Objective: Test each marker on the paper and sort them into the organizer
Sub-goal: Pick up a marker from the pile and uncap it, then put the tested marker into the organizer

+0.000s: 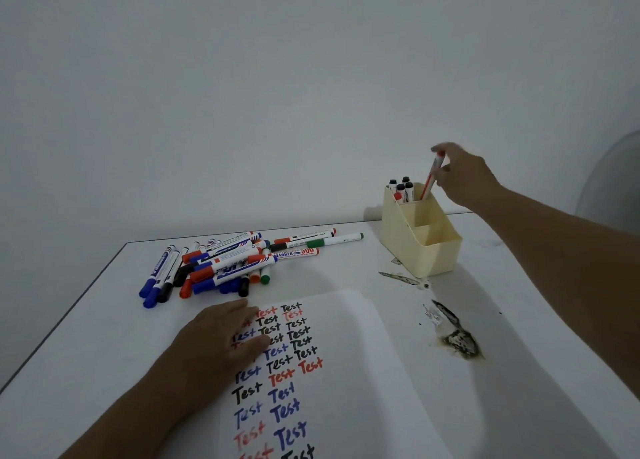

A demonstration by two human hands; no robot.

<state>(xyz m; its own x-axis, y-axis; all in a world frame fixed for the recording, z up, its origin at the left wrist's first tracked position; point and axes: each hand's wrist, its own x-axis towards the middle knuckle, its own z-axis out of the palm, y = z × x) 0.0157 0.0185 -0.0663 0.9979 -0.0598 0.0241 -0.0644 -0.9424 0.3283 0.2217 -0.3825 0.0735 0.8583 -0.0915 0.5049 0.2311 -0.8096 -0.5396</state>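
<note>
The fingers (439, 171) of the right hand (464, 176) pinched a red-capped marker (432, 178) near its upper end. The marker stood tilted, its lower end inside the rear right compartment of the cream organizer (420, 247), which stood at the far right of the white table (86, 372). The hand hovered above and just to the right of the organizer's back wall, the forearm reaching in from the right edge of the view.

The rear left compartment held a cluster of upright markers (401, 190), several with black caps and one with a red cap. The two lower front compartments showed only bare inner walls.

The left hand (221, 341) lay flat, fingers straight and slightly spread, pressing on the left edge of the white paper (346, 372). The sheet lay at the near centre of the table and bore columns of the word "Test" in black, red and blue ink; the hand covered part of the left column.

A loose pile of markers (221, 264) with blue, red, black and green caps lay beyond the paper at the far left of the table, apart from the organizer. Dark stains (457, 337) marked the tabletop between the paper and the organizer.
</note>
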